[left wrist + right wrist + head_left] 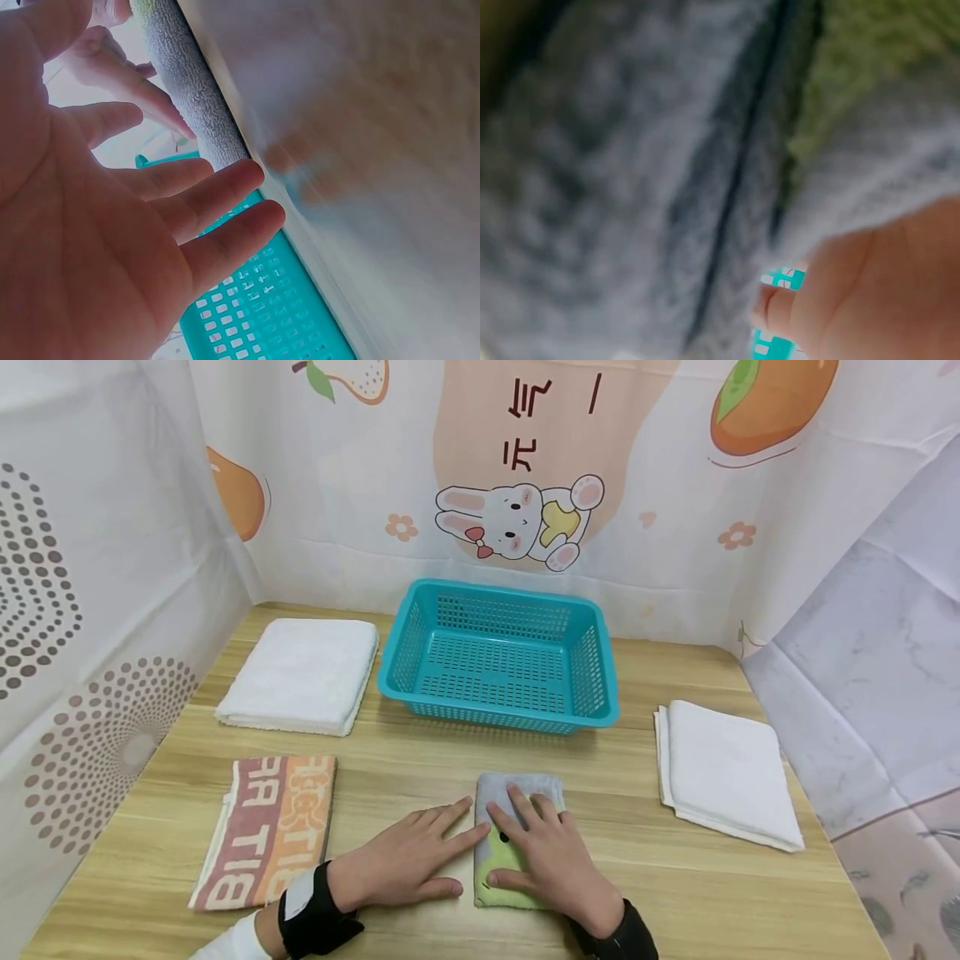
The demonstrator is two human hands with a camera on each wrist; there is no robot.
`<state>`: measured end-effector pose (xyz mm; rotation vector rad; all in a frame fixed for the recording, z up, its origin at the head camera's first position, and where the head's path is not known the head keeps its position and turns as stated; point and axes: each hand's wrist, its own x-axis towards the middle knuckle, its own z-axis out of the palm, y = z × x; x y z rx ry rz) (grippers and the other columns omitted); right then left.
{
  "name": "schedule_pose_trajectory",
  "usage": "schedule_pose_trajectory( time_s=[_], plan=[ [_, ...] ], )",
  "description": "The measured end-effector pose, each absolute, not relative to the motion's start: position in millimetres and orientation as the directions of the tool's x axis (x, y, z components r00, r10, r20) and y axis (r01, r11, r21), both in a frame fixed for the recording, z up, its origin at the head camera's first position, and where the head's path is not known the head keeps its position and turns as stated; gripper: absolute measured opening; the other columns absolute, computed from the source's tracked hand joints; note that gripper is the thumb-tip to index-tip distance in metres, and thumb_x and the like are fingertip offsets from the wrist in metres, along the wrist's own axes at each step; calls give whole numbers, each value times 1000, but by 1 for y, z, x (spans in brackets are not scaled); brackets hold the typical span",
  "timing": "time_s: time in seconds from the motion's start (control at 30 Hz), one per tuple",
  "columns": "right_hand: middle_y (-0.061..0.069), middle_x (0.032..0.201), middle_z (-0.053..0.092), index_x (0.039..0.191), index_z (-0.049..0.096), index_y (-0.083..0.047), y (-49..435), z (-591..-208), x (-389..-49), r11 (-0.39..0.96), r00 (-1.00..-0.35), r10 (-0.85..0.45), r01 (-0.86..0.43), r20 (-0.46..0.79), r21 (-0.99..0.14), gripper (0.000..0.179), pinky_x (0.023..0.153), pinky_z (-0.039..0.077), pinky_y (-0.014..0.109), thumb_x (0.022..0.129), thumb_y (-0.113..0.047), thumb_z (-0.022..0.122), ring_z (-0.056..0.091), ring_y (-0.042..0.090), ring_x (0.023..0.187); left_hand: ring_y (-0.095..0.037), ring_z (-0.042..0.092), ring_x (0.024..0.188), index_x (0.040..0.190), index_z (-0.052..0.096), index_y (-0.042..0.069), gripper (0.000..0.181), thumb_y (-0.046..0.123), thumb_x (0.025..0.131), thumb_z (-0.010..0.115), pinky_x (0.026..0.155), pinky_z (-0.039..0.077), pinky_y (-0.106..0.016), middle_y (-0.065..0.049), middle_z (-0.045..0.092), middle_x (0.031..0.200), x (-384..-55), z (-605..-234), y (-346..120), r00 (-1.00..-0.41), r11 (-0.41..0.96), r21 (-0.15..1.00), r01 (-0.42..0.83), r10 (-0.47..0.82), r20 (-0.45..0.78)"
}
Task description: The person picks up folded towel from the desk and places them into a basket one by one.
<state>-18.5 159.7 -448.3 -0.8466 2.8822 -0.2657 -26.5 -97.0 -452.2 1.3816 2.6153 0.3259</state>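
A small folded grey and green towel (517,789) lies on the wooden table in front of the person. The right hand (551,860) rests on top of it with fingers spread, palm down. At its left edge is the left hand (412,856), fingers extended and the tips right at the towel's border. In the left wrist view the left hand (112,225) has straight fingers beside the grey terry side of the towel (195,97). The right wrist view is mostly filled by blurred grey and green cloth (630,180), with part of the right hand (885,292) at the lower right.
A turquoise plastic basket (498,714) stands at the back middle. Folded white towels lie at back left (303,672) and right (727,768). A red and orange lettered towel (262,827) lies beside the left forearm. Printed curtains (337,552) surround the table.
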Motion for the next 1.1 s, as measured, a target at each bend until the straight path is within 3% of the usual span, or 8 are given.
schedule_pose_trajectory(
  time_s=[0.37, 0.53, 0.73, 0.93, 1.1],
  plan=[
    [18, 155, 39, 151, 46, -19, 152, -447, -20, 819, -831, -553, -532, -51, -213, 84, 83, 46, 57, 84, -68, 63, 46, 44, 127, -31, 42, 139, 159, 27, 20, 69, 53, 101, 47, 104, 42, -47, -22, 26, 160, -28, -454, -98, -545, 534, 298, 791, 837, -50],
    [17, 157, 35, 153, 42, -18, 151, -448, -21, 824, -837, -540, -507, -82, -252, 84, 88, 44, 60, 87, -65, 62, 43, 44, 131, -30, 41, 139, 158, 30, 21, 66, 53, 102, 44, 105, 42, -47, -18, 36, 155, -28, -453, -99, -543, 537, 269, 800, 838, -56],
    [18, 156, 37, 150, 46, -13, 162, -445, -24, 803, -871, -490, -429, -47, -413, 68, 98, 39, 66, 94, -46, 64, 42, 43, 133, -29, 42, 138, 156, 34, 21, 62, 53, 103, 42, 106, 41, -46, -14, 43, 152, -28, -452, -98, -540, 539, 241, 807, 839, -67],
    [26, 141, 47, 138, 56, -2, 180, -441, -30, 750, -932, -348, -339, 98, -568, 54, 99, 44, 58, 90, -19, 74, 48, 46, 127, -29, 42, 139, 156, 34, 20, 63, 54, 103, 40, 106, 40, -45, -14, 44, 151, -30, -450, -98, -540, 543, 263, 798, 837, -90],
    [22, 134, 50, 135, 57, 0, 191, -442, -32, 709, -972, -229, -203, 52, -676, 52, 96, 47, 53, 87, -8, 76, 52, 39, 122, -29, 41, 139, 155, 35, 20, 62, 52, 103, 42, 107, 40, -46, -14, 44, 151, -33, -448, -98, -539, 542, 330, 773, 835, -110]
  ],
)
